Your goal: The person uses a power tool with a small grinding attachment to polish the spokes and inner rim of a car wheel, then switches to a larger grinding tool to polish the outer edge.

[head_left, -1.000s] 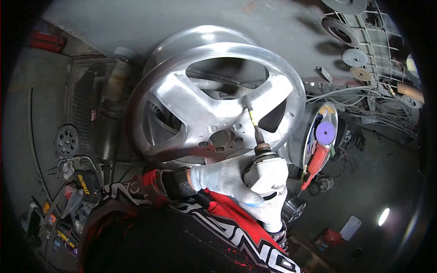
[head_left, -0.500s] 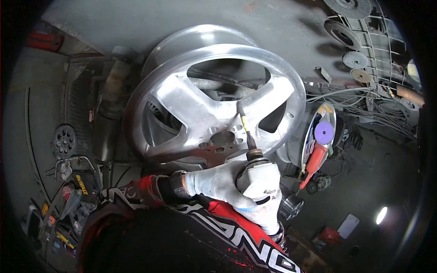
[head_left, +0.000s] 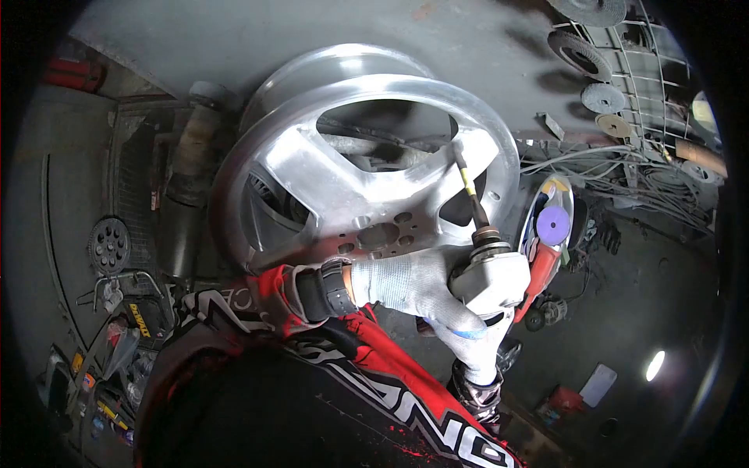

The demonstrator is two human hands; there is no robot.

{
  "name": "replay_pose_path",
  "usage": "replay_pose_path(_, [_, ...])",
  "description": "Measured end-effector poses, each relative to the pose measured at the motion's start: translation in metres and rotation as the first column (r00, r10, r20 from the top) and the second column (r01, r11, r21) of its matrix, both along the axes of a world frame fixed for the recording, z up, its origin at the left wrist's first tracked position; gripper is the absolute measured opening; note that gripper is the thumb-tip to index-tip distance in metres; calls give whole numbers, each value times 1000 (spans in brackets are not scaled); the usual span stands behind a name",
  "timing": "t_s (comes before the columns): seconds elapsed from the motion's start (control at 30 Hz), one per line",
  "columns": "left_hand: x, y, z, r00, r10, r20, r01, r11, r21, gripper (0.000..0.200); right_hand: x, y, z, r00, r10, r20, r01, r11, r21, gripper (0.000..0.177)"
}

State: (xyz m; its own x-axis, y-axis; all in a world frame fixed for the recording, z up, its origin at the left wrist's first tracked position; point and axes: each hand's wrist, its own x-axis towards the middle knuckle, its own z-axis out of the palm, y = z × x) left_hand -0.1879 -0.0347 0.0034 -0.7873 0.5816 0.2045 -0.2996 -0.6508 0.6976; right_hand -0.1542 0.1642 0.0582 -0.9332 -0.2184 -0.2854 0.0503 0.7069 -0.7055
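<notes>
A bare, shiny alloy wheel rim (head_left: pixel 316 168) with wide spokes stands tilted in front of me. My left hand (head_left: pixel 409 285), in a pale knit glove, is closed round the head of a white grinder (head_left: pixel 503 279). Lower down, my gloved right hand (head_left: pixel 482 349) grips the same tool's body; its fingers are partly hidden. From the grinder's head a long thin spindle (head_left: pixel 470 187) with a yellow band reaches up to the right-hand spoke. Its narrow dark tip lies at that spoke's surface, close to the outer rim.
Several abrasive discs (head_left: pixel 603 98) hang on a wire rack (head_left: pixel 644 101) at upper right, above bundled cables (head_left: pixel 601 160). A red power tool with a purple pad (head_left: pixel 553 225) rests right of the wheel. At left are a toothed disc (head_left: pixel 109 243) and a cluttered pile with a DeWalt case (head_left: pixel 139 318).
Both hands and the grinder have moved right. The spindle's tip has gone from near the hub, up and right along the spoke towards the rim.
</notes>
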Motion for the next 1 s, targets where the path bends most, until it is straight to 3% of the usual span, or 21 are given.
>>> replay_pose_path(0.03, [1,-1,0,1000,3,-1,-3,1000,-4,54,-3,3,0,981,174,-83,-159,975,158,80])
replay_pose_path(0.07, [2,0,-1,1000,10,-5,-10,1000,-15,54,0,5,-3,981,175,-83,-161,975,156,80])
replay_pose_path(0.1, [4,0,-1,1000,15,-10,-16,1000,-26,53,4,0,-4,991,-89,104,99,990,-101,80])
replay_pose_path(0.13, [9,0,-2,999,-27,23,27,1000,16,54,7,-6,-6,895,-288,341,391,874,-289,80])
replay_pose_path(0.17, [14,2,-4,999,-27,24,27,1000,14,54,12,-12,-5,964,-186,191,236,927,-290,60])
replay_pose_path(0.23, [28,6,-9,992,21,123,-36,992,123,46,17,-16,-7,998,-44,50,53,976,-211,57])
replay_pose_path(0.37, [44,11,-14,971,58,231,-91,987,133,53,31,-3,-23,1000,1,12,1,990,-139,55])
replay_pose_path(0.4, [46,13,-15,967,94,238,-117,989,85,52,18,-10,-8,964,239,-116,-239,971,13,60])
replay_pose_path(0.43, [44,13,-16,967,96,237,-119,990,82,52,14,-15,-5,963,240,-119,-241,971,11,60])
replay_pose_path(0.5, [30,7,-14,990,10,140,-10,1000,3,56,12,-19,-2,990,-11,138,21,997,-72,66])
replay_pose_path(0.53, [24,4,-10,990,-27,140,35,998,-50,53,11,-8,-10,979,193,-65,-187,978,87,70])
replay_pose_path(0.57, [17,4,-9,991,-47,128,55,997,-62,53,10,-13,-9,999,39,-30,-42,991,-126,72])
replay_pose_path(0.63, [10,2,-10,994,-53,96,70,981,-181,53,8,-30,-5,908,-317,273,388,882,-266,76])
replay_pose_path(0.67, [11,2,-10,994,-53,97,70,981,-181,53,9,-26,-8,908,-317,273,388,882,-266,76])
replay_pose_path(0.73, [15,2,-9,996,-27,86,32,998,-56,55,13,-13,-20,999,-32,10,33,984,-174,76])
replay_pose_path(0.77, [18,1,-11,996,-30,87,35,998,-57,55,16,-10,-23,999,-35,12,37,984,-174,76])
replay_pose_path(0.83, [28,2,-19,995,-4,100,12,996,-84,57,24,-4,-29,977,-57,203,85,988,-132,91])
replay_pose_path(0.87, [35,5,-23,990,28,137,-21,999,-50,48,28,1,-37,993,31,113,-16,992,-128,93])
replay_pose_path(0.9, [39,5,-26,990,25,139,-18,999,-51,48,31,1,-38,993,28,115,-13,992,-129,93])
replay_pose_path(1.0, [52,2,-35,985,53,165,-36,994,-106,65,36,-2,-41,978,205,-28,-205,979,-1,92])
